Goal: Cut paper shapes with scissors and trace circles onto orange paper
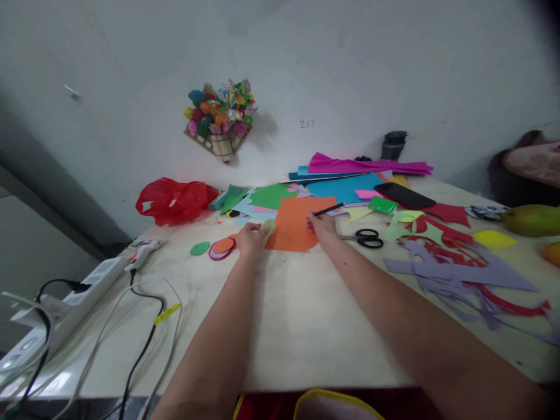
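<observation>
An orange paper sheet [294, 220] lies flat on the table between my hands. My left hand [252, 237], beside the sheet's left edge, pinches a small pale yellow-green paper piece [267, 230] that overlaps the orange. My right hand [322, 226] is closed on a dark pencil [329, 209] over the sheet's right side, the pencil slanting up to the right. Just left of my left hand are an orange paper disc [223, 245] on larger purple and red ones, and a green disc [200, 248]. Black-handled scissors [368, 238] lie right of my right hand.
Coloured sheets [341, 188], a black phone [405, 195] and a red plastic bag [175, 201] lie along the back. Purple paper scraps [450, 274] spread at right, near a green mango [531, 220]. A power strip [94, 283] and cables run along the left.
</observation>
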Demonstrator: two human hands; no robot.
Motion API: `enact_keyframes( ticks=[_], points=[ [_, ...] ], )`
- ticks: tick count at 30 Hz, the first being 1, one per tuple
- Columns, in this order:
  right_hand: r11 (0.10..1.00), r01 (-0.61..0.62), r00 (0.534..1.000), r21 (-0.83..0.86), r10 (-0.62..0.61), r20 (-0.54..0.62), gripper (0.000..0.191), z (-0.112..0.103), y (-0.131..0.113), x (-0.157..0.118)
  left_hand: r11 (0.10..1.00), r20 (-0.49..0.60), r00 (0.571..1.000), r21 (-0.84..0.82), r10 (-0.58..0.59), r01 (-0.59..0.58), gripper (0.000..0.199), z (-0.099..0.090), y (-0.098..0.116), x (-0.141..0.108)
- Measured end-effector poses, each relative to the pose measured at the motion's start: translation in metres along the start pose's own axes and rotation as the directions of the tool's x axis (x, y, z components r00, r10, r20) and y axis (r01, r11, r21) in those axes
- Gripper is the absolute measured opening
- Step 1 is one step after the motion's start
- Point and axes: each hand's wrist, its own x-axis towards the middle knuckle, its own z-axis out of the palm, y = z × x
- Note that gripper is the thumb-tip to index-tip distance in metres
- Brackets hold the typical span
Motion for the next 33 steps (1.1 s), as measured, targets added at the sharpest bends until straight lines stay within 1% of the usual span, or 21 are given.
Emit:
enact_keyframes(
  ticks=[1, 3, 4, 6, 8, 9, 10, 12, 15, 17, 21, 24, 30, 33],
  points=[
    [1.0, -0.003, 1.0, -0.007, 0.003, 0.002, 0.007, 0.0, 0.001, 0.001, 1.0, -0.073, 0.997, -0.018, 0.016, -0.017, 0.022, 0.0, -0.003, 0.002],
    [0.999, -0.011, 1.0, -0.032, 0.011, 0.002, 0.007, 0.0, 0.004, 0.004, 0.988, -0.108, 0.994, -0.145, 0.028, -0.044, 0.023, 0.002, -0.006, 0.005],
    [0.999, -0.014, 1.0, -0.048, 0.014, 0.002, 0.007, 0.0, 0.005, 0.005, 0.973, -0.09, 0.995, -0.227, 0.03, -0.05, 0.024, 0.004, -0.006, 0.005],
    [0.996, -0.016, 1.0, -0.085, 0.016, 0.0, 0.007, 0.0, 0.007, 0.008, 0.923, -0.012, 0.999, -0.382, 0.041, -0.043, 0.027, 0.009, -0.003, 0.003],
    [0.993, -0.025, 1.0, -0.117, 0.025, 0.002, 0.007, 0.001, 0.009, 0.009, 0.902, 0.085, 0.995, -0.431, 0.053, -0.011, 0.029, 0.017, 0.003, -0.003],
    [0.991, -0.034, 0.999, -0.126, 0.035, 0.003, 0.008, 0.001, 0.01, 0.01, 0.909, 0.126, 0.99, -0.416, 0.064, -0.006, 0.03, 0.021, 0.007, -0.006],
    [0.99, -0.044, 0.999, -0.133, 0.045, 0.006, 0.008, 0.001, 0.01, 0.011, 0.922, 0.149, 0.985, -0.386, 0.089, -0.025, 0.031, 0.025, 0.01, -0.01],
    [0.989, -0.054, 0.998, -0.139, 0.057, 0.014, 0.009, 0.001, 0.011, 0.012, 0.953, 0.175, 0.977, -0.297, 0.12, -0.064, 0.031, 0.033, 0.015, -0.016],
    [0.986, -0.018, 1.0, -0.164, 0.022, 0.023, 0.012, -0.001, 0.014, 0.016, 0.986, 0.212, 0.97, -0.139, 0.117, -0.088, 0.031, 0.042, 0.019, -0.022],
    [0.981, 0.014, 1.0, -0.191, -0.009, 0.028, 0.013, -0.002, 0.016, 0.018, 0.993, 0.227, 0.967, -0.058, 0.113, -0.102, 0.031, 0.045, 0.019, -0.023],
    [0.972, 0.052, 0.998, -0.23, -0.044, 0.039, 0.015, -0.004, 0.02, 0.021, 0.989, 0.253, 0.959, 0.032, 0.129, -0.142, 0.032, 0.048, 0.018, -0.022],
    [0.966, 0.088, 0.996, -0.242, -0.081, 0.037, 0.016, -0.005, 0.021, 0.022, 0.985, 0.263, 0.958, 0.091, 0.117, -0.146, 0.031, 0.049, 0.018, -0.022],
    [0.977, 0.07, 0.997, -0.2, -0.072, -0.004, 0.016, -0.002, 0.022, 0.021, 0.976, 0.288, 0.954, 0.17, 0.086, -0.139, 0.03, 0.048, 0.024, -0.024],
    [0.982, 0.061, 0.998, -0.178, -0.063, -0.007, 0.016, -0.001, 0.021, 0.019, 0.958, 0.291, 0.953, 0.24, 0.082, -0.155, 0.03, 0.048, 0.026, -0.024]
  ],
)
